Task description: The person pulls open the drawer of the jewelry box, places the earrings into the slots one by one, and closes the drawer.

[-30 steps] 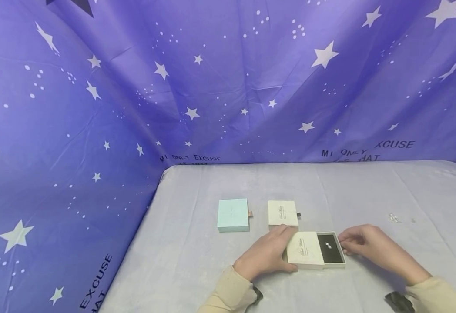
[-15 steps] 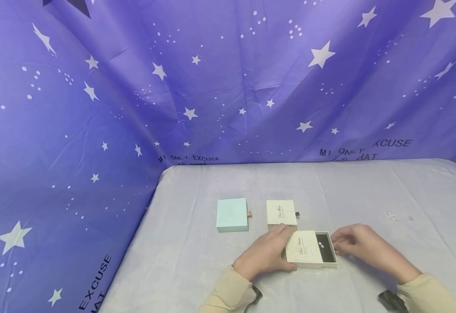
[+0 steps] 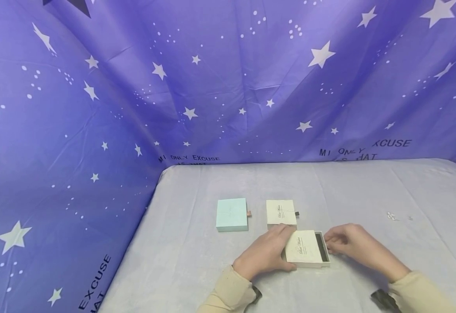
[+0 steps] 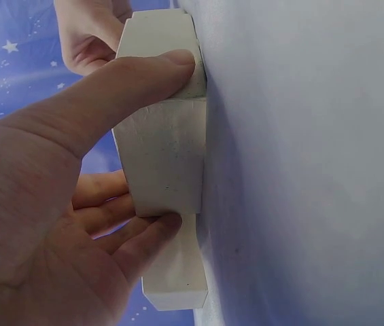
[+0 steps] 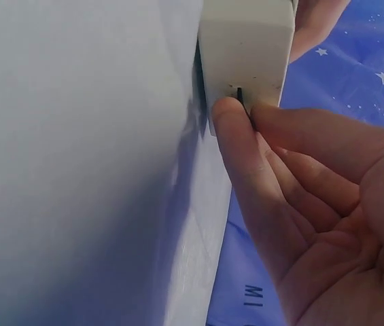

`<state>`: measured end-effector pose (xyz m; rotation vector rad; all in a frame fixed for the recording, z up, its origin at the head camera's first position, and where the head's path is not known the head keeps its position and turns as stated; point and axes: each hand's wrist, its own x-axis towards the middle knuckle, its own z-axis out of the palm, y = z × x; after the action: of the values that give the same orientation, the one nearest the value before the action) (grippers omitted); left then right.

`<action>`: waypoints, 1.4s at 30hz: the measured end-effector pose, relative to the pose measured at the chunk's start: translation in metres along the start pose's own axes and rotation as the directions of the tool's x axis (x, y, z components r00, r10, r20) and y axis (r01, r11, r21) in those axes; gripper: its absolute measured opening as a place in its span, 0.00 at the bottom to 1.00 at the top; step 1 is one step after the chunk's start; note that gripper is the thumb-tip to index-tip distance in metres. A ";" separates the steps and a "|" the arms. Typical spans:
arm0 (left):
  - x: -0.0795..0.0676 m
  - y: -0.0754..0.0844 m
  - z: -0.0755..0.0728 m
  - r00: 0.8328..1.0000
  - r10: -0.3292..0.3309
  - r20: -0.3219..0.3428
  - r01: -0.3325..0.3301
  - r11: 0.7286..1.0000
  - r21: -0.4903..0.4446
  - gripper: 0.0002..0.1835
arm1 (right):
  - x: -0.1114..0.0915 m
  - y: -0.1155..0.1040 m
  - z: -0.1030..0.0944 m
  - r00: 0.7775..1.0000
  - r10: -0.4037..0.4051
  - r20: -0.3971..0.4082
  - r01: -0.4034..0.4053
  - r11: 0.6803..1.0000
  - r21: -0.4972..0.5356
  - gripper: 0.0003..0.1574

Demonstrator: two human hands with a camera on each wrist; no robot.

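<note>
My left hand (image 3: 265, 254) grips a cream slide-out jewelry box (image 3: 304, 247) with dark lettering on its lid, lying on the table. In the left wrist view its thumb lies along one side and the fingers along the opposite side. The box's drawer (image 3: 327, 262) sticks out a little to the right, a narrow strip of black lining showing. At the drawer's end is my right hand (image 3: 349, 243). There, in the right wrist view, thumb and finger pinch the short black pull tab (image 5: 240, 95), fingertips right at the end face.
A second cream box (image 3: 281, 211) with a black tab stands just behind. Left of it is a mint-green box (image 3: 232, 214) with a pinkish tab. Small shiny pieces (image 3: 390, 215) lie to the right on the pale cloth (image 3: 196, 269). A purple star-printed curtain (image 3: 228, 78) hangs behind.
The right hand has moved left and the drawer has slid further into its sleeve, covering the small shiny piece on the black lining. The left hand stays in place.
</note>
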<state>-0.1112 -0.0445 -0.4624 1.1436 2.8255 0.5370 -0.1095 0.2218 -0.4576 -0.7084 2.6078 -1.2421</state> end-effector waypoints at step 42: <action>0.000 0.004 -0.004 1.000 0.018 0.006 -0.018 1.000 -0.014 0.45 | -0.006 -0.022 0.018 0.996 -0.086 -0.029 0.079 0.980 -0.184 0.52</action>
<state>-0.1093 -0.0429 -0.4573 1.1671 2.8043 0.5518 -0.0903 0.2002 -0.4526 -0.8404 2.7753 -1.0543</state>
